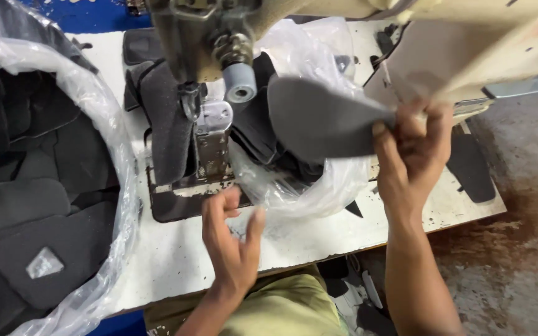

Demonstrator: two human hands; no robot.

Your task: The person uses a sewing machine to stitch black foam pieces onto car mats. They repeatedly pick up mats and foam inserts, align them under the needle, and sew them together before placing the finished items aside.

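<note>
Right hand [413, 152] grips one grey fabric piece [322, 118]; left hand [231, 239] hangs released near two plastic bags [104, 124].

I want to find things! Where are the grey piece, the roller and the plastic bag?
Grey piece [319, 121], head view, its flat middle.
Roller [240, 83], head view, its side.
Plastic bag [337, 186], head view, its rim.

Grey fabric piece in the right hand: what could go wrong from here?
1. The right hand pinches the grey fabric piece only at one edge, so it may slip or droop into the open plastic bag below.
2. The left hand hangs open close to the sewing machine's post; fingers could stray near the needle area.
3. The loose bag film lies against the post and might snag there.
</note>
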